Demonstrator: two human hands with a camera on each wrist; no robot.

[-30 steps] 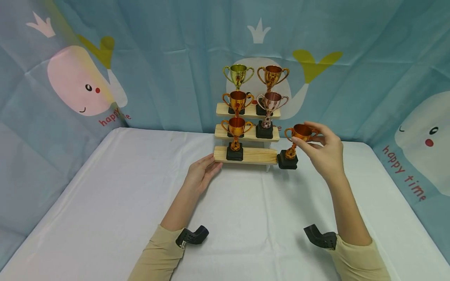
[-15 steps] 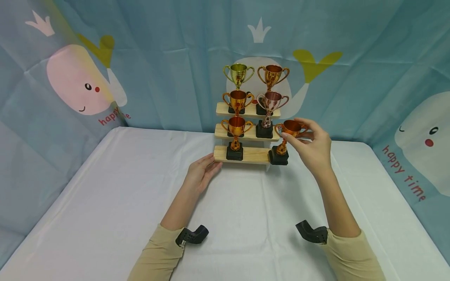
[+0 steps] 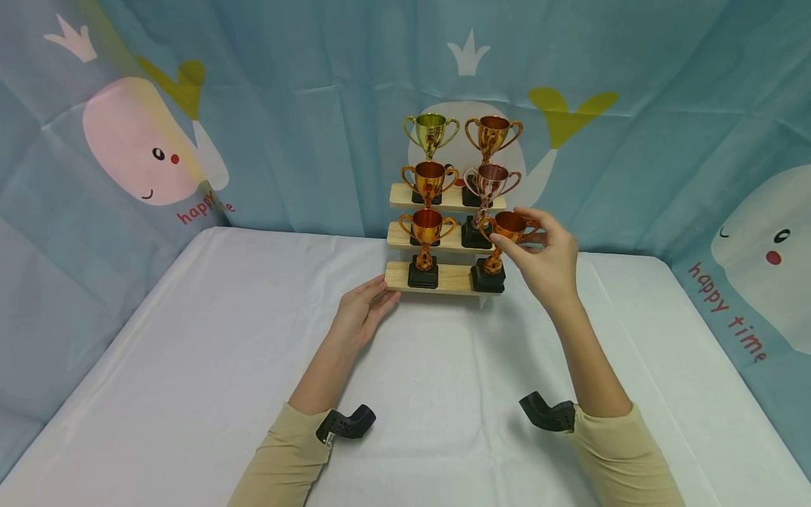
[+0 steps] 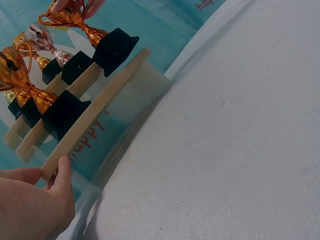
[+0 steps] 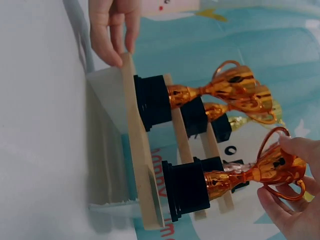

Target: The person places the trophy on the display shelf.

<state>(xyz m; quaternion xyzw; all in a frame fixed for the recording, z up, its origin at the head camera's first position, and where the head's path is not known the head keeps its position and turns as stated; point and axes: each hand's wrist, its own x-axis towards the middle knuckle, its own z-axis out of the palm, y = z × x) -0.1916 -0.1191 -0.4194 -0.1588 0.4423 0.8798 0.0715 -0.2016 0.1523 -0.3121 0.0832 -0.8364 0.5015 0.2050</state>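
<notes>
Left hand [image 3: 364,313] rests on the table [image 3: 190,366], fingers relaxed, touching the wooden stand's [image 3: 443,279] lowest step end. Right hand [image 3: 545,257], grip pinching the copper trophy's [image 3: 497,246] bowl, base on the lowest step. Risk: top-heavy trophy tips if let go crooked; neighbouring trophy [image 3: 426,246] near.

right hand [image 3: 543,257] grips trophy [image 3: 497,246] | left hand [image 3: 362,312] touches bottom shelf [image 3: 453,279]

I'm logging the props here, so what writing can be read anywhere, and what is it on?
"happy time": red letters on the blue backdrop cloth, right, under a white whale.
"happy ...e": same cloth, left, under the pink whale; the middle is lost in a fold.
The trophies: no writing can be made out.
</notes>
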